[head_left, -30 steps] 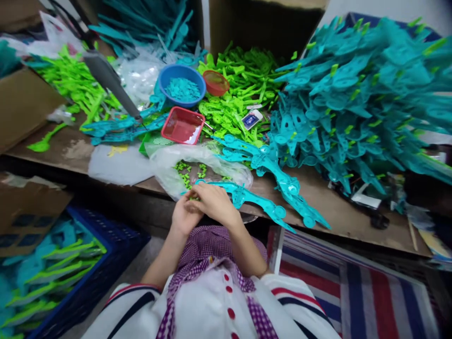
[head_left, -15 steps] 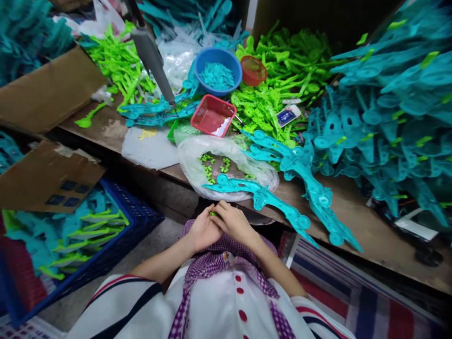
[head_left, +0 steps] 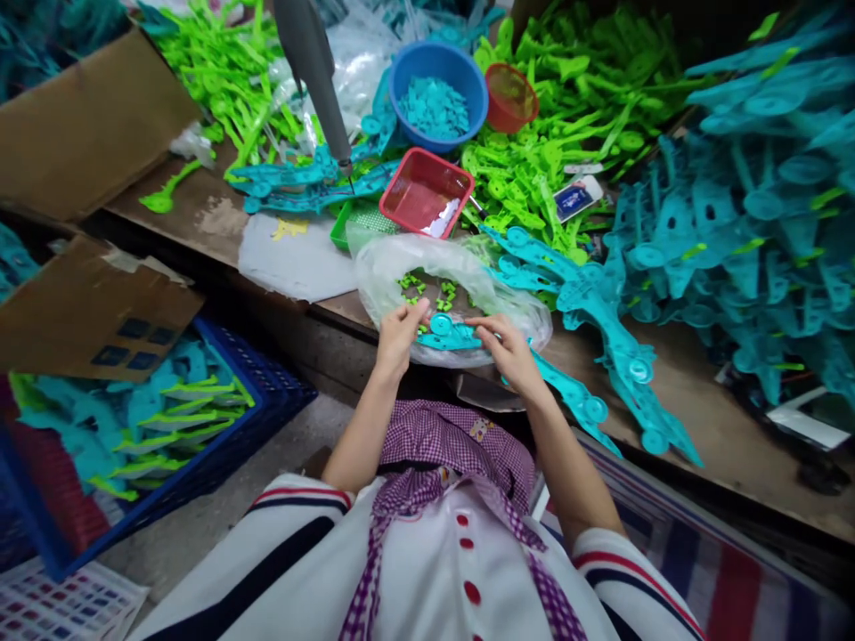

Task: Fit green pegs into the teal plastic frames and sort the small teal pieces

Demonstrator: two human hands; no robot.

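Observation:
A long turquoise plastic part [head_left: 449, 331] lies across the front of a clear plastic bag [head_left: 380, 258], its right end reaching past the table edge. My left hand [head_left: 399, 336] is at the part's left end, thumb and fingers pinched together. Bright green shows by those fingertips, but whether it is held cannot be made out. On the middle of the part is my right hand [head_left: 511, 352], fingers closed over it and covering its centre. Several small green plastic pieces [head_left: 446, 294] lie within the bag's opening. To the right rests another, branching turquoise part [head_left: 588, 303].
A grey power screwdriver [head_left: 313, 80] hangs point-down at the left. Behind the bag stand a red tray [head_left: 427, 178], a blue bowl [head_left: 409, 85] of turquoise pieces and a red bowl [head_left: 511, 93]. Green parts [head_left: 554, 89] heap up behind. A blue crate [head_left: 247, 454] stands lower left.
Both hands have come apart from in front of my lap and moved forward to the turquoise part. The view has shifted slightly, closer to the table.

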